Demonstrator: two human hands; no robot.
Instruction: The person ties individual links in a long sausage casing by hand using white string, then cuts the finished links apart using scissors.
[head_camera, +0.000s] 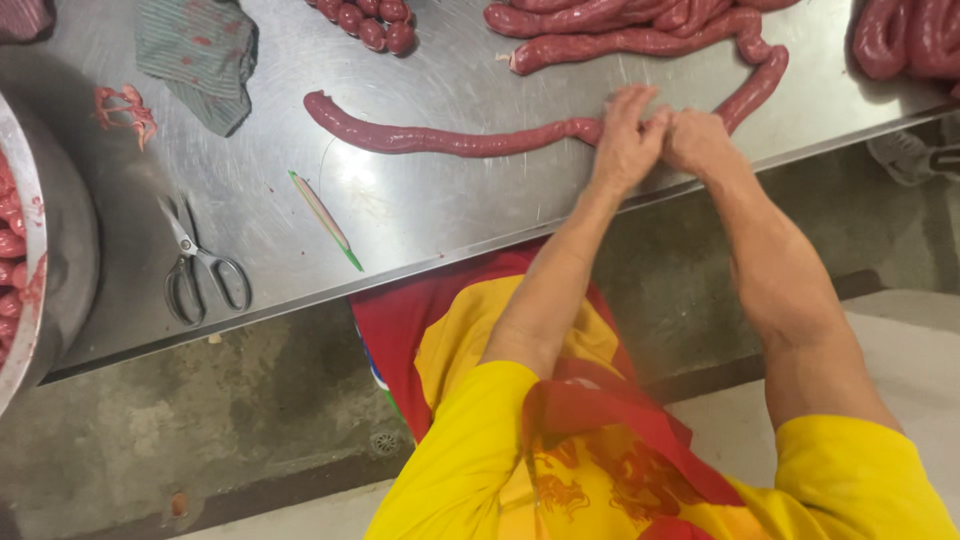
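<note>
Head view: yellow and red shirt (600, 470) sitting nearest, both forearms reaching up to the steel counter (430, 210). Left hand (628, 140) and right hand (697, 140) meeting near the counter's front edge, touching each other, fingers of both clenching on one spot of the long raw sausage (450, 140). From the pinch the sausage is running left across the counter as a free tail and curving up right toward the sausage pile (620, 25) at the far edge. Scissors (200, 270) lying closed at front left, a thin green and pink stick (325, 220) just right of them. Metal bowl (45, 240) at the left edge. Farther back: striped cloth (200, 50), tied links (370, 22), more coils (905, 38) at far right.
</note>
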